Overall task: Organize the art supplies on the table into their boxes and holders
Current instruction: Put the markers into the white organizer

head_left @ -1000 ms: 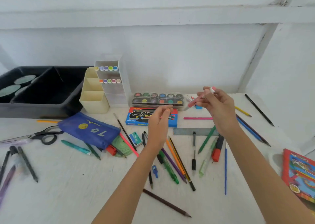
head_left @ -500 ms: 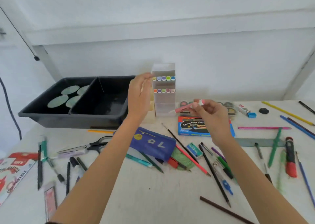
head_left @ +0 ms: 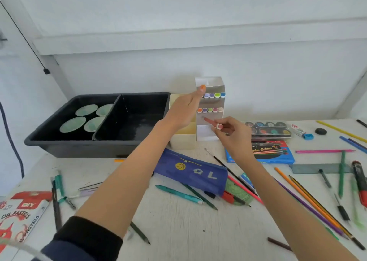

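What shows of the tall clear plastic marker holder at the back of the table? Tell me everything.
The tall clear plastic marker holder stands upright by the wall, against a cream plastic organiser. It has stacked open-fronted shelves. The top two each hold a row of markers, coloured caps facing out; the lowest looks empty. The left hand touches its upper left edge, and the right hand holds a pink marker, tip at the third shelf.

You are wearing a dark navy sleeve [head_left: 52, 251] on your left arm, its black cuff [head_left: 89, 236] bunching near the elbow, your right arm showing bare, left grip [head_left: 181, 112] and right grip [head_left: 233, 138] showing bare
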Tool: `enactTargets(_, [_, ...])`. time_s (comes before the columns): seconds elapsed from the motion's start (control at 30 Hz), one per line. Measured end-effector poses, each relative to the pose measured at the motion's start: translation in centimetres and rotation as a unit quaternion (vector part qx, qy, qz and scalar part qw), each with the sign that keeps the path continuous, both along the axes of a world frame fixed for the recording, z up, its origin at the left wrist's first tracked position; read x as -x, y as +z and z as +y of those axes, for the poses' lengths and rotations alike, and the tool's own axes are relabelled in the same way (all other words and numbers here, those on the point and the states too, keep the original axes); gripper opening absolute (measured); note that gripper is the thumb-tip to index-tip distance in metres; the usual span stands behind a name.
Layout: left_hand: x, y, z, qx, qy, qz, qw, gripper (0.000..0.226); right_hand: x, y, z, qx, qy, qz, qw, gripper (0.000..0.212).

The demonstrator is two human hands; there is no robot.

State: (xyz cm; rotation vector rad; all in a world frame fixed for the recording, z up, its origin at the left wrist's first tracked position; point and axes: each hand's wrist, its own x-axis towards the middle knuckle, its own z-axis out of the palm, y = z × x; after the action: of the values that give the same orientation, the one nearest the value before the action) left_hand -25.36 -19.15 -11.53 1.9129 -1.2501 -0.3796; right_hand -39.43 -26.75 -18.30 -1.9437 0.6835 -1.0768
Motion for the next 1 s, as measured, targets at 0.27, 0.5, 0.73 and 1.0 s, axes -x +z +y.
enactTargets(0.27, [0.0, 2.1, 0.3, -0.009, -0.021, -0.145, 0.989, 0.062, -3.7, -0.5, -1.0, 0.096, 0.041, 0.121, 0.987, 0.021])
enactTargets(0.5, [0.0, 2.8, 0.0, -0.047, -0.014, -0.17, 0.984, 0.062, -5.5, -0.6, -1.7, 0.108, 0.064, 0.166, 0.978, 0.014])
enactTargets(0.73, [-0.6, 2.6, -0.5, -0.028, -0.005, -0.151, 0.988, 0.057, -6.4, -1.3, -2.3, 0.089, 0.062, 0.188, 0.976, 0.018])
enactTargets(1.0, [-0.8, 2.7, -0.9, -0.072, -0.007, -0.176, 0.982, 0.061, -7.1, -1.6, -2.7, 0.081, 0.051, 0.233, 0.968, 0.021])
